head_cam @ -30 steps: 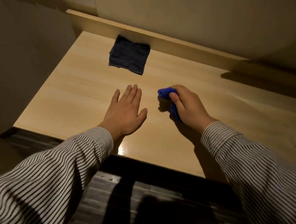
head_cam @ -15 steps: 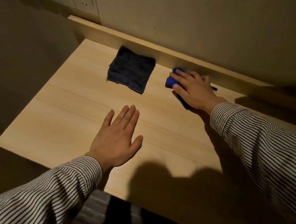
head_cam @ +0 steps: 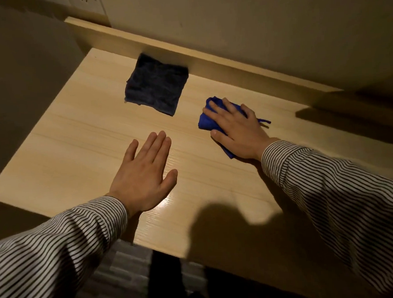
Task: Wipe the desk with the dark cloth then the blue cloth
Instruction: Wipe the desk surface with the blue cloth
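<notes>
I am looking down at the pale wooden desk (head_cam: 80, 142), and I am taking the dark cloth (head_cam: 156, 88) as my landmark; it is lying flat and roughly square, its far edge touching the raised back ledge (head_cam: 243, 64) of the desk, with no hand on it; to the right of the dark cloth and a little nearer to me, the right hand (head_cam: 238, 130) is pressing palm-down on the blue cloth (head_cam: 206, 121), fingers spread over it and the thumb lying along its near edge, so the cloth is being pinned against the wood rather than bunched in a fist; blue fabric is showing at the fingertips, under the heel of the palm, and as a thin strand poking out on the far right side of the hand; nearer to me than the dark cloth and apart from it, the left hand (head_cam: 144, 175) is lying released, flat on the bare wood, fingers together and thumb out, grasping nothing; both arms are wearing striped sleeves (head_cam: 65, 246); a shadow is falling on the desk's near edge, well apart from the dark cloth
</notes>
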The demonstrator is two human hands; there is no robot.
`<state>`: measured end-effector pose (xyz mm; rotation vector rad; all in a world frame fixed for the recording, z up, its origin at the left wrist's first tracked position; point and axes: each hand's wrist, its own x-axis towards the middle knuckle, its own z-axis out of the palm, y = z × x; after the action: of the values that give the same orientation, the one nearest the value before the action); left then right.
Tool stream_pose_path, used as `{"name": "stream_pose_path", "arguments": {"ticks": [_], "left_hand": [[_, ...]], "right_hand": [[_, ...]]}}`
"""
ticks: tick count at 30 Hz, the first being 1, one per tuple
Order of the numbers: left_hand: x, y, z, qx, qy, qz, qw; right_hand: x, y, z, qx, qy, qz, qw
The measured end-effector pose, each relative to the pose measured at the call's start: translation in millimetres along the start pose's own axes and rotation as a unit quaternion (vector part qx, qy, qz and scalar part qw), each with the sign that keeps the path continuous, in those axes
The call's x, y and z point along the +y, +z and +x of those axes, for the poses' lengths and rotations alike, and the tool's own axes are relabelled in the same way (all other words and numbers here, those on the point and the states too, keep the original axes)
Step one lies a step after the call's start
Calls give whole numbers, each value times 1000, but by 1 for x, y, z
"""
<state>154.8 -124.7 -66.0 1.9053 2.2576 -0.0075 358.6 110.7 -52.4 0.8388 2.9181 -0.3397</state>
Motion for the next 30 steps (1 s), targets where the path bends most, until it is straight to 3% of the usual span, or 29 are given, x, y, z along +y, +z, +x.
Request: {"name": "stream_pose_path", "arguments": {"ticks": [15,30], "left_hand": [[2,-5,-1,-3,2,-7,1000],[8,-17,-2,-11,-4,-23,1000]], "right_hand": [[-131,42,-139,-13,-8,29,999],[-201,65,-202,49,6,130,990]]}}
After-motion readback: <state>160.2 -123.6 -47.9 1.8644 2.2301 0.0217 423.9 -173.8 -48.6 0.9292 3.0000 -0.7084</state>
